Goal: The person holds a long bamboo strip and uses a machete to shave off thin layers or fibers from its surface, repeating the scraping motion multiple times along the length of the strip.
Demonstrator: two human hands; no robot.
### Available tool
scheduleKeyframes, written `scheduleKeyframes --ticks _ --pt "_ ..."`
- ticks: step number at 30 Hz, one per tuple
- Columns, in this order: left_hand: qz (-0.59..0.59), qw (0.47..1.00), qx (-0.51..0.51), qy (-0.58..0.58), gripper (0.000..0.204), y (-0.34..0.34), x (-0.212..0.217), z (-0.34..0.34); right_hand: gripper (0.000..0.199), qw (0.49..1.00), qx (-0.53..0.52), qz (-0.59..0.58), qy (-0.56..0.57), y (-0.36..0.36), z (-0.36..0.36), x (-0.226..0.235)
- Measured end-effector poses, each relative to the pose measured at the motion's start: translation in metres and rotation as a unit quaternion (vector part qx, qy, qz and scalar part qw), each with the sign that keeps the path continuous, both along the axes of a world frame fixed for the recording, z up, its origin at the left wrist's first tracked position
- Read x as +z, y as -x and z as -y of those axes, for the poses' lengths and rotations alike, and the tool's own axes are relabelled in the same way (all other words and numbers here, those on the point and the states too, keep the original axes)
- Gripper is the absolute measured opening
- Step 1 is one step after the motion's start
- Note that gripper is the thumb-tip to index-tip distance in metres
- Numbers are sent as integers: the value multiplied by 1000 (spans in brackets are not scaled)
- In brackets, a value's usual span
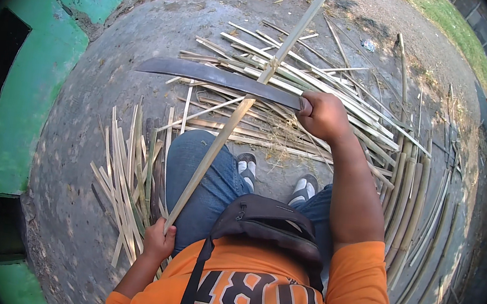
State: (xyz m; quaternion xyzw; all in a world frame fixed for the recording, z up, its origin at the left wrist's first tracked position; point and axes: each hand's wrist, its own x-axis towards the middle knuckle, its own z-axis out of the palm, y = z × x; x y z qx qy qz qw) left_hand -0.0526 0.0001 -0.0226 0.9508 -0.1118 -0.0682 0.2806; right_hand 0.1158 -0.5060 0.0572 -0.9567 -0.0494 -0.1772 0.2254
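The left hand was closed on the near end of a strip, which slanted over the left thigh toward the far side. The right hand was wrapped round the handle of a knife, its blade pointing left across the strip, just nearer than a node. Whether the edge bit or merely overlapped, I could not tell.

For a clean stroke, the blade probably wanted a low angle and steady pressure, easing at the node, where the grain would likely snag. The left fingers were best kept behind the edge, and the cut clear of the thigh.

The strip looked like bamboo: flat, narrow, straight, pale tan. The blade was long, dark and smooth, curving at its tip. Beyond lay a heap of pale and greenish slats; at left, a looser bundle; at right, round, jointed poles on rough grey ground.
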Motion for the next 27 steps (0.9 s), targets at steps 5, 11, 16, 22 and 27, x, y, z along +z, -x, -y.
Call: scheduleKeyframes --ticks 5,11,16,22,27 --pt "-6 1000 8 7 55 3 0 -4 13 999 9 -4 33 -3 -12 10" --pt "1 1000 -1 -30 53 0 4 -2 22 993 -85 -76 -29 -7 20 -1" --pt "0 999 -2 -41 52 -1 2 -8 17 994 -11 -105 30 3 -13 23" --pt "34 998 -2 -53 52 -2 -3 -9 20 993 -36 -95 55 2 8 12" --pt "44 997 7 -56 51 -2 1 -3 21 993 -71 -73 52 -5 13 -8"
